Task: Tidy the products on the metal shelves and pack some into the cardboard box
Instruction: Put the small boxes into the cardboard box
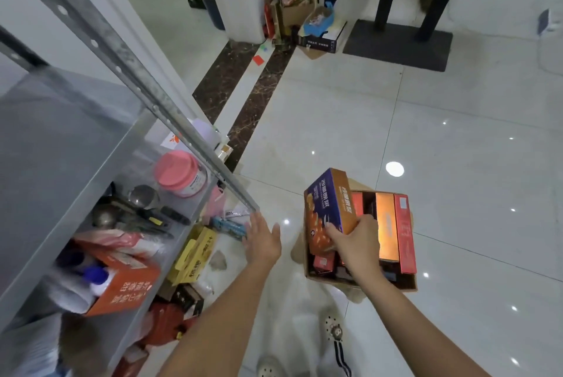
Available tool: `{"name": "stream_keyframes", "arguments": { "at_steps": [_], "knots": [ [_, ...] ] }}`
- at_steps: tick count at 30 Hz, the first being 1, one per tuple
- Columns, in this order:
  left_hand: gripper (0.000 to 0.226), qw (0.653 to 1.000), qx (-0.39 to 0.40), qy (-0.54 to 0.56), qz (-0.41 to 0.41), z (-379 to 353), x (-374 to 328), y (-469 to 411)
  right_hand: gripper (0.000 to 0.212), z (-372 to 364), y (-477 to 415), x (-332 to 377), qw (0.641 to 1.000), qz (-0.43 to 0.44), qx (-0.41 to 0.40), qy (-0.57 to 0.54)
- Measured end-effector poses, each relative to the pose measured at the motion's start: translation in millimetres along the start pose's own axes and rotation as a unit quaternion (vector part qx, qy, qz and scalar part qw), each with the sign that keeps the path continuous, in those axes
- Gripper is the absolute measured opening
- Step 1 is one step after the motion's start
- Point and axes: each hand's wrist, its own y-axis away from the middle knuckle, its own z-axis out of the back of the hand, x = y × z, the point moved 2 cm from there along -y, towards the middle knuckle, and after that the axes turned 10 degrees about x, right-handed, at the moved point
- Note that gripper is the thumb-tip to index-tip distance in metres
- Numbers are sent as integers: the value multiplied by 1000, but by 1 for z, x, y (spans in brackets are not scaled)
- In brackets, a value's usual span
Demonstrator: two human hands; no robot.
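Presently: right hand [356,242], fingers and thumb curled round the lower end of a snack box [330,209], which is tilted over the cardboard box [405,285] on the floor [457,163]. Left hand [263,239] is empty, fingers straight and spread, just beside the foot of the shelf post [182,133]. Risk: the cardboard box looks nearly full, with a red carton [403,233] and an orange carton [387,224] upright inside. Pushed in askew with one hand, the snack box may jam on their edges or tip out. In the way: yellow box [195,254] on the floor near the left hand. On the shelf: tools [158,218], pink-lidded jar [179,175]. Far: clutter pile [304,11], stand base [396,44].
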Motion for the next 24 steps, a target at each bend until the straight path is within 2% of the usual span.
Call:
{"name": "stream_keyframes", "arguments": {
  "at_steps": [2, 3, 9, 13, 16, 21, 24],
  "knots": [
    [68, 997, 50, -24, 54, -17, 31, -1, 56, -19, -2, -1, 1000, -19, -11, 12],
    [69, 997, 57, -15, 50, -24, 38, 0, 57, -26, -3, -5, 999, -28, -25, 27],
    [64, 990, 64, -22, -125, -38, 11, -2, 53, -32, 7, -25, 990, -19, -79, 113],
    [71, 974, 108, -56, -193, -55, -11, -4, 52, -10, 5, -34, 983, -22, -103, 152],
    [73, 964, 128, -83, -219, -70, -8, 0, 52, -10, 5, -38, 984, -12, -105, 142],
    [78, 957, 146, -26, -249, -75, -3, -3, 46, -22, 7, -38, 994, 9, -110, 17],
    [78, 948, 156, -40, -274, -70, 1, -9, 46, -25, 5, -34, 992, 26, -118, 21]
  ]
}}
